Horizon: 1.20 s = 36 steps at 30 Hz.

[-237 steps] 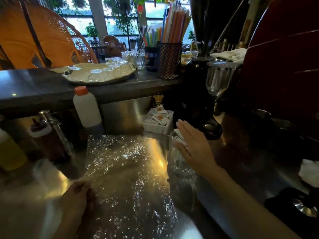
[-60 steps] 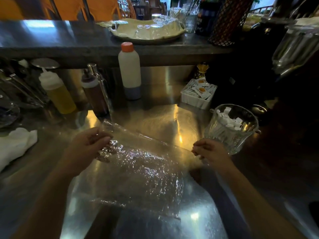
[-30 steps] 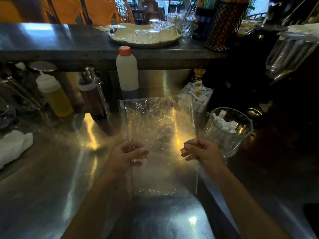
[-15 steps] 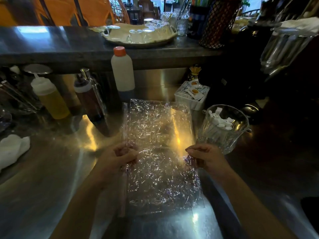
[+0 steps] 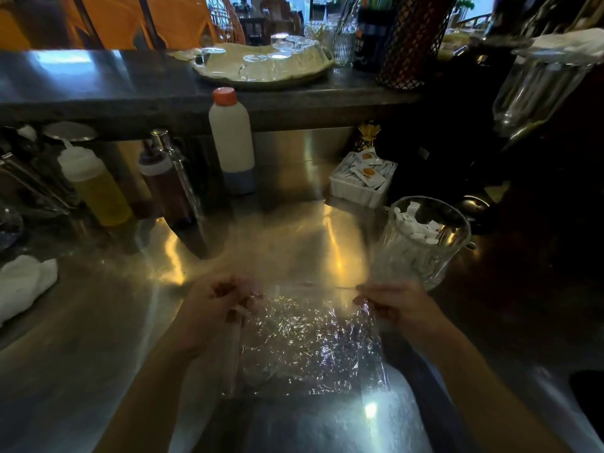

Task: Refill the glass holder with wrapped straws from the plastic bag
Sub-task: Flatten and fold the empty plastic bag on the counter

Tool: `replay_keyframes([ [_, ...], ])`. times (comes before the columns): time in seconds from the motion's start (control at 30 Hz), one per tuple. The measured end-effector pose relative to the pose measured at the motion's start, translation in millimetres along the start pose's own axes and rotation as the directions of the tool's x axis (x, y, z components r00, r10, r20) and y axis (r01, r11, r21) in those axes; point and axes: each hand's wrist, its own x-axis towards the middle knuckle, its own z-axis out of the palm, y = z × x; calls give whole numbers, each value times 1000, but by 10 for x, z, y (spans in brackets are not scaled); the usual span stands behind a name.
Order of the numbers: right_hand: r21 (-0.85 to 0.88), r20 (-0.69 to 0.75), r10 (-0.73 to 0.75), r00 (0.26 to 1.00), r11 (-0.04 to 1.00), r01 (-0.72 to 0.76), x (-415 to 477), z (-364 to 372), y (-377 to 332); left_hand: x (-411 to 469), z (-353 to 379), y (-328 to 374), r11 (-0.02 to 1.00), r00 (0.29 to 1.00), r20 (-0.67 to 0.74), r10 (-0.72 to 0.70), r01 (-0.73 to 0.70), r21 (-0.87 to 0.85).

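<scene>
Both hands pinch a crinkled clear plastic bag (image 5: 310,341) flat on a steel counter (image 5: 98,338): left hand (image 5: 215,312) on its left edge, right hand (image 5: 392,304) on its right. Just right, a glass holder (image 5: 421,243) holds wrapped straws (image 5: 416,223). Behind, a white tub (image 5: 358,191) holds sachets (image 5: 369,173).

steel counter (image 5: 81,322) (glare patches), orange chairs (image 5: 108,21)

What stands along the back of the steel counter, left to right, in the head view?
Yellow squeeze bottle → brown squeeze bottle → white bottle with orange cap → white tray of sachets → glass holder.
</scene>
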Motion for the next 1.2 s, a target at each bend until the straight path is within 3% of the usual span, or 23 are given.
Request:
replay_keyframes([
  [0.07, -48, 4, -31, 1000, 998, 31, 21, -37, 12, -13, 9, 16, 993, 997, 12, 71, -72, 97],
  [0.17, -27, 45, -49, 998, 998, 50, 41, -54, 12, 18, 12, -25, 994, 997, -11, 76, -75, 83],
  [0.27, -12, 30, -48, 998, 999, 49, 59, -51, 26, 23, 7, -47, 975, 986, 110, 127, -144, 170],
  [0.4, -252, 41, -97, 994, 962, 104, 6, -44, 16, -3, -48, -93, 918, 963, 247, 109, -193, 346],
  [0.47, -235, 67, -142, 988, 960, 154, -14, 11, -14, 4, -24, -114, 905, 979, 160, 127, -180, 386],
  [0.57, -242, 123, -195, 973, 945, 220, -49, 163, -146, -8, 77, -109, 946, 992, -25, 124, -110, 305],
  [0.67, -416, 259, -229, 938, 850, 322, -93, 323, -350, -72, 203, -23, 975, 986, 162, 34, -69, 210],
  [0.73, -485, 328, -234, 915, 789, 376, -123, 426, -470, -77, 266, 42, 945, 945, 325, -43, -67, 320],
  [0.8, -511, 372, -242, 896, 753, 416, -156, 517, -568, -58, 320, 124, 859, 897, 433, -83, -156, 488],
  [0.87, -536, 415, -251, 875, 709, 458, -185, 572, -644, -26, 364, 179, 804, 866, 494, -82, -235, 546],
  [0.93, -538, 437, -256, 862, 693, 479, -204, 584, -701, -2, 389, 180, 828, 871, 490, -33, -251, 502],
  [1.0, -518, 441, -222, 870, 728, 449, -201, 562, -723, -2, 399, 159, 913, 906, 423, -15, -160, 375],
  [1.07, -501, 424, -137, 895, 788, 358, -185, 509, -699, -2, 376, 111, 977, 945, 325, -27, -44, 208],
  [1.2, -421, 363, -31, 931, 886, 194, -185, 342, -550, -44, 336, 35, 995, 970, 231, -73, 85, -42],
])
